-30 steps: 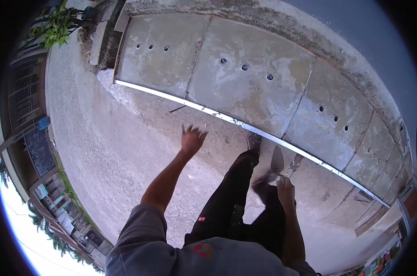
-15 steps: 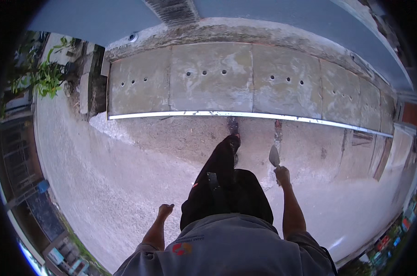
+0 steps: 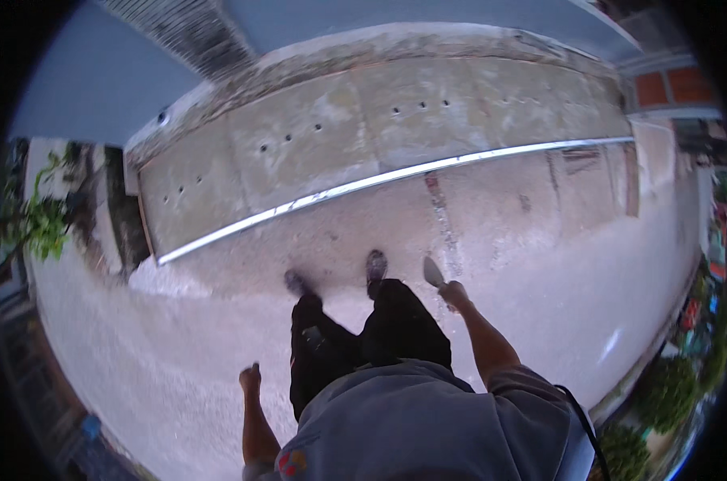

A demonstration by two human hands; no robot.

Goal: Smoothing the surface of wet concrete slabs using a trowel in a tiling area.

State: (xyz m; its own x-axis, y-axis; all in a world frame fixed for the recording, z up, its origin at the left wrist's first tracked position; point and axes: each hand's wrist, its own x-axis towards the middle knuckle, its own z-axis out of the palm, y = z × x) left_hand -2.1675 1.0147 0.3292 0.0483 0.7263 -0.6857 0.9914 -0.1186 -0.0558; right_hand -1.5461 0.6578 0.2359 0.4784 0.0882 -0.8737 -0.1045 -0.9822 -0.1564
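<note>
My right hand (image 3: 455, 297) is closed round the handle of a trowel (image 3: 433, 272). Its pointed grey blade sticks out ahead of the fingers, above the paving and apart from it. Low on the left, my left hand (image 3: 251, 378) hangs with its fingers curled in, and nothing shows sticking out of it. Ahead of me lies a row of smooth, damp-looking concrete panels (image 3: 299, 172), several of them pierced by small round holes. A long, straight pale metal bar (image 3: 331, 192) runs along their near edge. Neither hand touches the panels or the bar.
A blue-grey wall (image 3: 315, 24) rises behind the panels. At the left stand a leafy plant (image 3: 46, 220) and a concrete block edge (image 3: 107, 216). Rough concrete ground (image 3: 195, 337) lies under my shoes (image 3: 376, 263). A narrow broken strip (image 3: 441, 212) crosses the ground near the trowel.
My view has turned, so the panels and bar now slant up to the right. Both shoes now show, stepped back from the bar. The trowel stays in my right hand.
</note>
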